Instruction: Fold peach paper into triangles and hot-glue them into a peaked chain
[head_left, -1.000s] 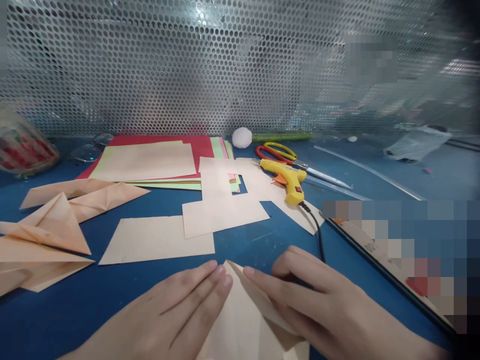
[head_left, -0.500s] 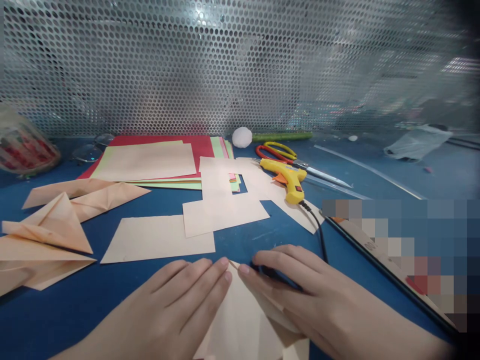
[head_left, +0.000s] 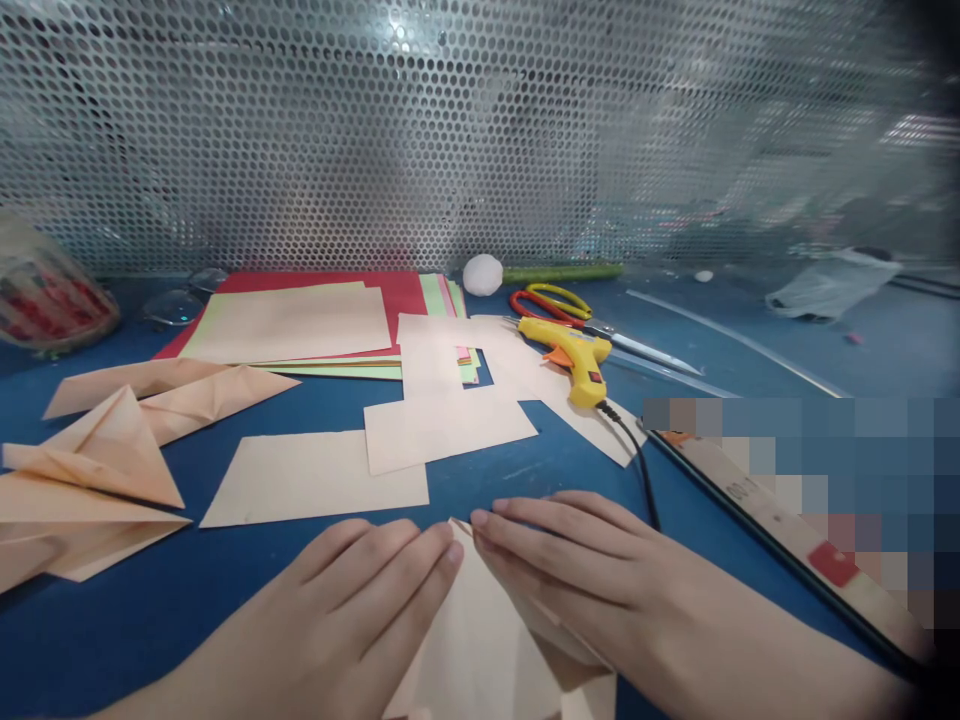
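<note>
A folded peach paper [head_left: 480, 640] with a pointed tip lies on the blue table at the near edge. My left hand [head_left: 352, 610] lies flat on its left side, fingers stretched out and pressed together. On the paper's right flap my right hand [head_left: 592, 590] presses down, fingers extended and flat, fingertips close to the tip. Neither hand grips anything; both only press on the sheet.
Folded peach paper shapes [head_left: 97, 470] lie at the left, flat peach sheets [head_left: 315, 480] ahead, a coloured paper stack [head_left: 300, 320] behind them. A yellow glue gun [head_left: 574, 360] with black cord, red-and-yellow scissors [head_left: 555, 303], a white ball [head_left: 482, 274] and a ruler [head_left: 780, 520] are at the right. A perforated metal wall stands behind.
My right hand has flattened and slid forward over the right flap, fingers now stretched toward the tip. My left hand has stayed nearly in place.
</note>
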